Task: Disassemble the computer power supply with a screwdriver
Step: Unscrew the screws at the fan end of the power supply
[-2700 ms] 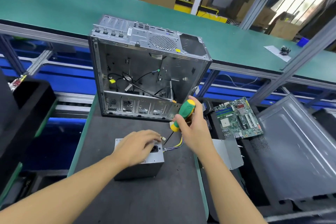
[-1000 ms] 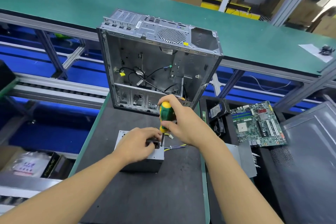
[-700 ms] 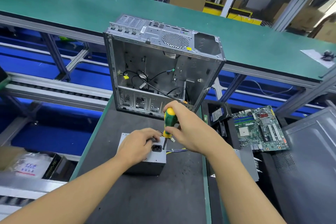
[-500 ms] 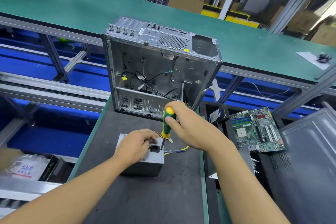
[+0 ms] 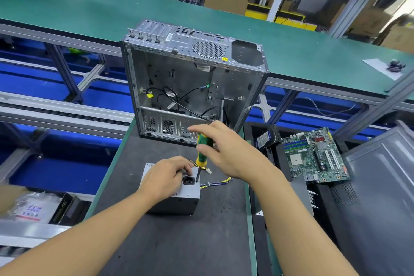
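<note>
Fingers (image 5: 201,128) of the right hand (image 5: 226,152) curl round the green-and-yellow handle of a screwdriver (image 5: 202,140) — index finger over the top, thumb against the side. The screwdriver stands almost upright. Its dark shaft runs down to the top face of the power supply (image 5: 189,192), and the tip meets that face just right of a black socket (image 5: 188,180), near the box's right edge. Whether the tip sits in a screw is too small to tell.

Left of the socket, the left hand (image 5: 163,177) lies on the same top face. Its fingers are curled, knuckles up, and it holds the box down. Both bare forearms reach in from the bottom of the view.

The power supply is a grey metal box. It sits on a dark mat (image 5: 179,242) in the middle of the view, a little nearer than an open case (image 5: 190,78). Yellow and purple wires (image 5: 217,182) trail from its right side onto the mat, and a small white plug (image 5: 209,171) lies close by.

The case stands upright at the mat's far end with its open side facing the viewer — loose black cables hang inside. Behind it runs a long green bench (image 5: 89,11).

Right of the mat, a green motherboard (image 5: 313,154) lies tilted, with a dark drive (image 5: 265,139) just to its left and a grey panel (image 5: 380,186) to its right.
</note>
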Tool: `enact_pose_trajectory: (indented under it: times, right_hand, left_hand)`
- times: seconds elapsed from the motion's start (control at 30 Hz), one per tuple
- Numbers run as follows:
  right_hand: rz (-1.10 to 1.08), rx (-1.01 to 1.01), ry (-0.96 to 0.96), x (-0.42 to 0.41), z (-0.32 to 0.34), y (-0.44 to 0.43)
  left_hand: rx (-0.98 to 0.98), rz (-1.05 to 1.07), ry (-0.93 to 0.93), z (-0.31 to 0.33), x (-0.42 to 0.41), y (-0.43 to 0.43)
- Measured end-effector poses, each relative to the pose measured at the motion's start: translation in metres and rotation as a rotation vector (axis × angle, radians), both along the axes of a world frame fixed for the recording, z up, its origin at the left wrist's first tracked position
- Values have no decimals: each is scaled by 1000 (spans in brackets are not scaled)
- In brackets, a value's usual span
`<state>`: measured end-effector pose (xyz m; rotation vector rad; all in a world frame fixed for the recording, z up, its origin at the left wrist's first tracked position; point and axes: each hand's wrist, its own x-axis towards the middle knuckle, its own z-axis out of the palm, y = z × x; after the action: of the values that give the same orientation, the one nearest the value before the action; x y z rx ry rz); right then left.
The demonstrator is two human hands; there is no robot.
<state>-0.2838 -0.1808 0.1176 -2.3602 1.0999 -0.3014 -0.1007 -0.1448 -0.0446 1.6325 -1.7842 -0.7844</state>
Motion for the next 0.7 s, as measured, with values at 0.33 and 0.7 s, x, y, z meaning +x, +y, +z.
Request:
enact_pose_trajectory:
  times: [0.33,0.7]
  right_hand:
    - [-203,-188,-149,15,-15,9]
    - [-45,-110,-107,8,-4,13]
  left_hand:
    - [-34,-6,-15,-2,0,1]
    - [-27,-12,-42,-3,0,-2]
